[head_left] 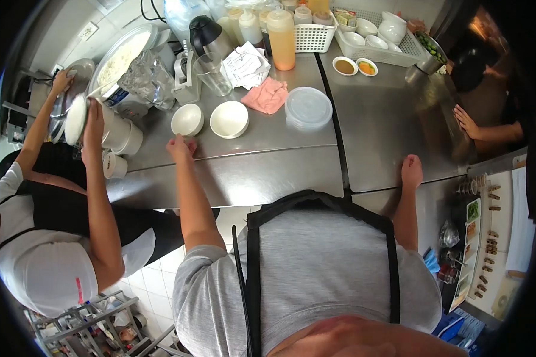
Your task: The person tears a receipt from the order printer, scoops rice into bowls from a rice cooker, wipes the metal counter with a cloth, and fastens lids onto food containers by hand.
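Observation:
My left hand (181, 147) rests on the steel counter at the near side of a small white bowl (187, 120), its fingers curled in. It is right up against the bowl's near edge; I cannot tell whether it touches. A second, slightly larger white bowl (229, 119) stands just to the right. Beyond it lie a crumpled pink cloth (266, 96) and a stack of round clear plastic lids (308, 108). On the right-hand counter, near its front edge, my right hand (411, 171) is closed in a fist, with no object showing in it.
At left, a co-worker (47, 256) holds a white lid (76, 121) above white tubs (122, 135). Another person's hand (467, 123) lies on the right counter. Along the back stand a squeeze bottle (281, 40), papers (246, 64), a clear glass (214, 74) and two sauce bowls (345, 66).

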The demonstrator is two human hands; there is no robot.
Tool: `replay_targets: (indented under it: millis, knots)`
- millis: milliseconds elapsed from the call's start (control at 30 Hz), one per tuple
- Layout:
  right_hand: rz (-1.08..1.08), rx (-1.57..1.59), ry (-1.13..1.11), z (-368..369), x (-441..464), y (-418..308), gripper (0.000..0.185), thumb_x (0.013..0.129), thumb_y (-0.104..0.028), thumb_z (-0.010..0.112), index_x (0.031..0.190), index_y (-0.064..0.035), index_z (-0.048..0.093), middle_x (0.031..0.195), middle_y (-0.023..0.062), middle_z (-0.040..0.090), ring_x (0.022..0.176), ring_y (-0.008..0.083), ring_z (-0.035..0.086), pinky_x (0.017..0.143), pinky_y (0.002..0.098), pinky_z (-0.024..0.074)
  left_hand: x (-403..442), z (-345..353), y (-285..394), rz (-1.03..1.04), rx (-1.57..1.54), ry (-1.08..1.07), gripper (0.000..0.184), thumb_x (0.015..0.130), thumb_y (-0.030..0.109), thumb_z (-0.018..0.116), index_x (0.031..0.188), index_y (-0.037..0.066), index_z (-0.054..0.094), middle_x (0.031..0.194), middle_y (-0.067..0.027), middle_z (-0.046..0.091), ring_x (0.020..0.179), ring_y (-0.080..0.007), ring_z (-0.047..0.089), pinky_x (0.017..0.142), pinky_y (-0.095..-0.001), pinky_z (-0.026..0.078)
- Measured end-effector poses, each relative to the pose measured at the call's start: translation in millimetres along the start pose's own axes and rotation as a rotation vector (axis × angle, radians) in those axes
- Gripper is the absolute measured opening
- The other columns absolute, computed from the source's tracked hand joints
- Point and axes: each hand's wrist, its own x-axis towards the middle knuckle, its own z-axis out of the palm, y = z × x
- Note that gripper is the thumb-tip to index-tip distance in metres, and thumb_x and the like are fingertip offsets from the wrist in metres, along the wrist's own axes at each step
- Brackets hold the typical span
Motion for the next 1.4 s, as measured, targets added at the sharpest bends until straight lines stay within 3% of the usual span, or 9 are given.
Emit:
replay_targets:
  millis: [67, 333, 733, 833, 1033, 1400]
  knots:
    - [0.038, -0.005, -0.027, -3.6, -1.0, -7.6, 0.018, 0.077, -0.024, 0.046, 0.088, -0.0147, 0.056, 0.089, 0.0058, 0.058, 0.081, 0.0259, 0.057, 0.068, 0.037, 0.0448, -20.7, 5.7, -3.3, -0.026, 0.012, 0.053, 0.036, 0.078, 0.016, 0.051, 0.105, -0.001, 0.032, 0.08, -0.0104, 0.048, 0.054, -0.0174, 0.053, 0.044, -0.027, 0.046]
    - [0.028, -0.008, -0.023, 9.7, 6.6, 7.6, 0.02, 0.078, -0.026, 0.045, 0.09, -0.0149, 0.056, 0.092, 0.0053, 0.058, 0.081, 0.0268, 0.057, 0.068, 0.0374, 0.0448, -32.3, -0.8, -42.7, 0.374, 0.147, -0.058, 0.03, 0.079, 0.01, 0.048, 0.105, -0.001, 0.037, 0.072, -0.0065, 0.05, 0.058, -0.0109, 0.05, 0.051, -0.0222, 0.042]
    - [0.002, -0.021, -0.002, -1.1, 1.0, -4.1, 0.02, 0.078, -0.025, 0.045, 0.09, -0.0138, 0.056, 0.093, 0.0056, 0.058, 0.082, 0.0266, 0.056, 0.069, 0.0366, 0.0442, -31.9, 3.4, -50.1, 0.527, 0.326, -0.036, 0.023, 0.079, 0.008, 0.047, 0.099, -0.001, 0.043, 0.068, -0.0036, 0.05, 0.055, -0.0093, 0.047, 0.05, -0.0229, 0.04]
    - [0.007, -0.023, -0.035, 3.2, 5.8, 1.8, 0.02, 0.078, -0.025, 0.046, 0.091, -0.014, 0.056, 0.092, 0.0056, 0.058, 0.081, 0.0257, 0.056, 0.069, 0.0364, 0.0442, -36.0, 3.3, -45.0, 0.446, 0.283, -0.065, 0.024, 0.079, 0.009, 0.047, 0.101, -0.001, 0.043, 0.068, -0.0036, 0.049, 0.054, -0.0096, 0.047, 0.05, -0.0226, 0.04]
    - [-0.018, 0.0, -0.025, 8.8, 9.7, 10.9, 0.02, 0.077, -0.026, 0.046, 0.091, -0.0143, 0.056, 0.089, 0.0048, 0.059, 0.08, 0.0237, 0.057, 0.068, 0.0356, 0.0444, -53.4, -5.6, -25.5, 0.116, -0.128, -0.104, 0.018, 0.08, 0.008, 0.046, 0.097, 0.004, 0.042, 0.065, -0.0021, 0.046, 0.052, -0.0082, 0.045, 0.045, -0.0197, 0.038]
    - [-0.022, -0.08, -0.022, 8.5, 6.8, 8.5, 0.026, 0.079, -0.029, 0.046, 0.097, -0.0127, 0.055, 0.094, 0.0072, 0.059, 0.086, 0.0263, 0.056, 0.072, 0.0366, 0.0435, -52.0, -82.5, 26.4, 0.204, -0.021, 0.083, 0.015, 0.083, 0.021, 0.048, 0.081, 0.006, 0.048, 0.047, 0.0038, 0.037, 0.036, -0.0051, 0.033, 0.031, -0.0201, 0.024]
